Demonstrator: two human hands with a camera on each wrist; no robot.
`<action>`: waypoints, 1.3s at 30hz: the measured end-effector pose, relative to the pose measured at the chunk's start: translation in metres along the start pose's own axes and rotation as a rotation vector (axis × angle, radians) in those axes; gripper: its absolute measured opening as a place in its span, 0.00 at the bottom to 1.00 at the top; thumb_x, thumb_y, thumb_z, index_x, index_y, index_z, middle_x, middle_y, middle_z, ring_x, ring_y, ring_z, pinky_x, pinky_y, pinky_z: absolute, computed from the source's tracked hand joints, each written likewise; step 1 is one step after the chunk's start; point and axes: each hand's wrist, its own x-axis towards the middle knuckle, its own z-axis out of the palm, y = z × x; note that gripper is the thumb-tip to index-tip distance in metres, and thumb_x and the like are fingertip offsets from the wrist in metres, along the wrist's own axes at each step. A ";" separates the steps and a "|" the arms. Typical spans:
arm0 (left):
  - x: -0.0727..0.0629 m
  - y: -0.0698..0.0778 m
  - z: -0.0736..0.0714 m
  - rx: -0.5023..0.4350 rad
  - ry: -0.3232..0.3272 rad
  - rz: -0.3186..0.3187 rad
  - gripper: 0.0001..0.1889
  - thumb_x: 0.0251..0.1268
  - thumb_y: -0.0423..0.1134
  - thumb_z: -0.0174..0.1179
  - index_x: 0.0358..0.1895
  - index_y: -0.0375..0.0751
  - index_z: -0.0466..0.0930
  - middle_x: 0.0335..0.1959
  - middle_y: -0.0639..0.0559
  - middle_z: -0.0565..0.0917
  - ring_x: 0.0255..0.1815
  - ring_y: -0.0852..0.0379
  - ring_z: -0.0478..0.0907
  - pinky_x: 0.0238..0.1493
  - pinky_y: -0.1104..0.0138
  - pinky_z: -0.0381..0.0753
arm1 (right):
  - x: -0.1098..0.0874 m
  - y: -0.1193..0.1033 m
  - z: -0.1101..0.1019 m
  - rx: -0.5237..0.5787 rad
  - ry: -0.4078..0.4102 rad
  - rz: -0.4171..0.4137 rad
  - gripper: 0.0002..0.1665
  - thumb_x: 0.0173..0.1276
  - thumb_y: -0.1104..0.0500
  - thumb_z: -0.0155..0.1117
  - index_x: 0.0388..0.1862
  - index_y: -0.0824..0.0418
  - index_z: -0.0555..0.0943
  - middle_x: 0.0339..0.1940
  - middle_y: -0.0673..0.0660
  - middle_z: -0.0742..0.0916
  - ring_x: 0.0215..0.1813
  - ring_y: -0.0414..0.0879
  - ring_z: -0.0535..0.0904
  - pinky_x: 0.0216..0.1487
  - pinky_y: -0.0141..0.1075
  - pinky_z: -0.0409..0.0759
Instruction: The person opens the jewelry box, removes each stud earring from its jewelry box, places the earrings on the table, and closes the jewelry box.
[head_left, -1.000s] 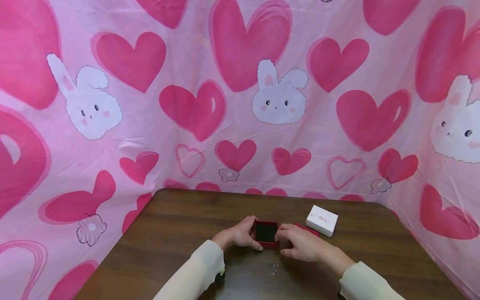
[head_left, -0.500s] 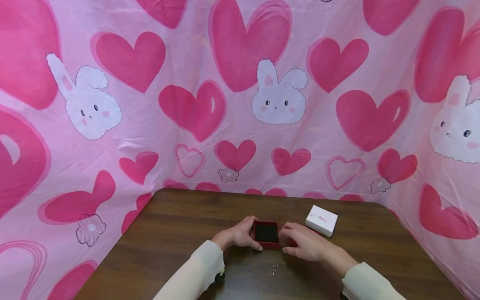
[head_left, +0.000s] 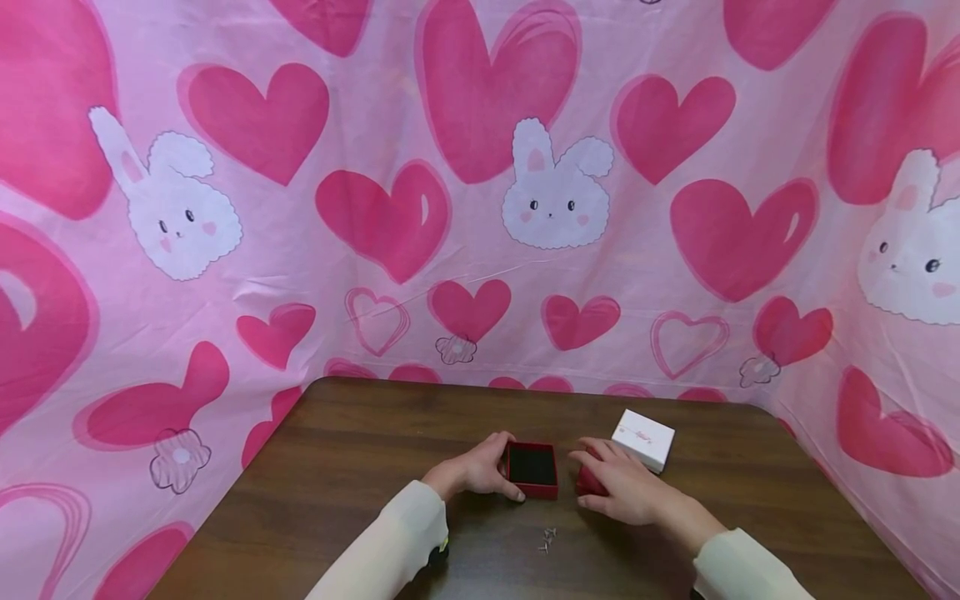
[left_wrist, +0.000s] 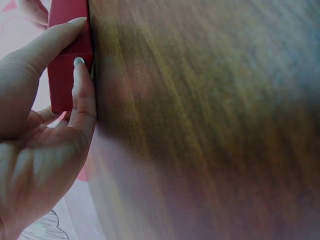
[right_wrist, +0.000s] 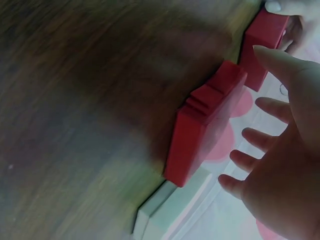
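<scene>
My left hand (head_left: 483, 468) grips the left side of an open red gift box (head_left: 540, 492) lined in black. In the left wrist view, its thumb lies along the box's red wall (left_wrist: 62, 85) and the fingers bend round the corner. The right hand (head_left: 622, 483) hovers over a red box lid (head_left: 588, 477), fingers spread and holding nothing. The lid (right_wrist: 192, 140), with a bow on its edge, sits beside the open box and is partly hidden by that hand in the head view.
Several small silvery metal pieces (head_left: 548, 538) lie on the brown wooden table (head_left: 420, 417) in front of the box. Behind the right hand stands a white box (head_left: 642, 440) with red print. A pink cloth (head_left: 480, 250) with hearts and rabbits hangs around the table.
My right hand has moved right, from the edge of the open box to over the lid, and its fingers have straightened. The left hand and the open box have stayed in place.
</scene>
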 end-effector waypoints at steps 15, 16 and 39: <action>0.000 0.000 0.001 0.000 0.000 -0.008 0.37 0.50 0.38 0.80 0.61 0.44 0.68 0.49 0.54 0.73 0.50 0.55 0.71 0.60 0.57 0.76 | -0.011 0.011 0.006 0.061 -0.109 0.123 0.46 0.63 0.42 0.73 0.74 0.60 0.70 0.76 0.68 0.67 0.76 0.74 0.56 0.68 0.74 0.53; 0.000 0.000 0.001 0.001 0.001 -0.008 0.37 0.50 0.38 0.80 0.61 0.44 0.68 0.49 0.54 0.73 0.50 0.55 0.71 0.60 0.57 0.76 | -0.011 0.012 0.006 0.062 -0.108 0.119 0.46 0.63 0.42 0.73 0.74 0.60 0.70 0.76 0.68 0.67 0.76 0.74 0.56 0.67 0.75 0.54; -0.001 0.001 0.001 -0.005 0.005 -0.012 0.36 0.50 0.38 0.80 0.60 0.44 0.68 0.48 0.54 0.73 0.49 0.55 0.71 0.57 0.59 0.77 | -0.018 0.027 0.009 0.082 -0.047 0.001 0.39 0.68 0.49 0.72 0.74 0.59 0.71 0.71 0.73 0.69 0.70 0.75 0.64 0.60 0.71 0.69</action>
